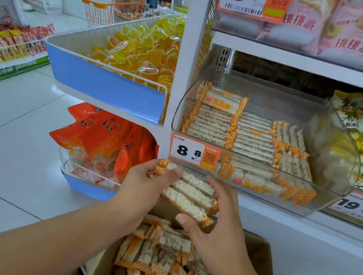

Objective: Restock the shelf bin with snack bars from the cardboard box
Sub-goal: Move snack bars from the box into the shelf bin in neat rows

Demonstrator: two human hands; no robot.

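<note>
Both my left hand (144,183) and right hand (215,233) clamp a stack of snack bars (188,193) above the cardboard box (260,249); next I judge it lifts into the shelf bin (338,162).

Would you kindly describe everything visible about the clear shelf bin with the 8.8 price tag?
The shelf bin is a clear plastic tray with rounded corners, sitting on a white shelf. An orange-and-white 8.8 price tag sticks to its front wall. Inside, snack bars in orange-checked wrappers lie in neat rows, leaving the back part bare. Neither hand touches it.

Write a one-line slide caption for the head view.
Both hands, left and right, hold a stack of snack bars between cardboard box and clear shelf bin.
</note>
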